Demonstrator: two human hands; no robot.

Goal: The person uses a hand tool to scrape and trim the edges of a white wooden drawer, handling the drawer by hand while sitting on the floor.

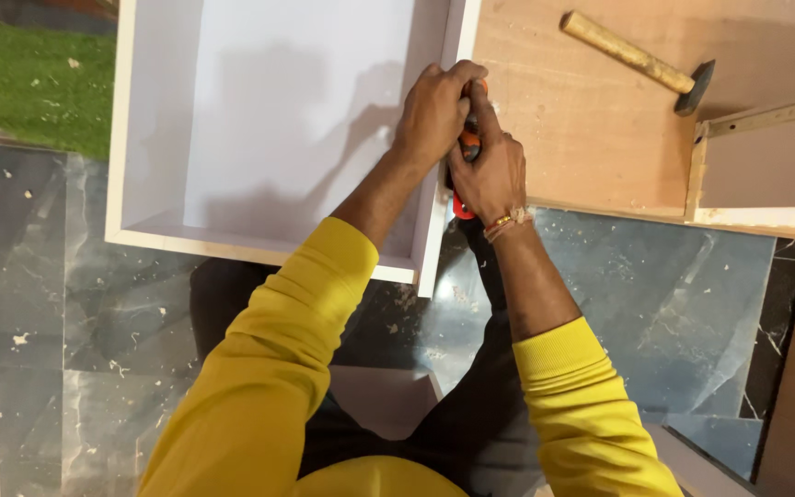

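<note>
Marble floor (94,304), white drawer box (259,120) on it. Both my hands, left (434,115) and right (489,175), clenched tight round orange tool (468,143) at side panel (439,221); keep it square, steady pressure.

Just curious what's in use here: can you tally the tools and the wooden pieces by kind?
Orange-handled tool, gripped by left hand and right hand: 1
Hammer: 1
White open box: 1
Plywood board: 1
Total: 4

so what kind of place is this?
Likely an informal carpentry spot on a home floor: a white drawer box, a plywood panel with a hammer on it, wood chips on the marble floor.
</note>
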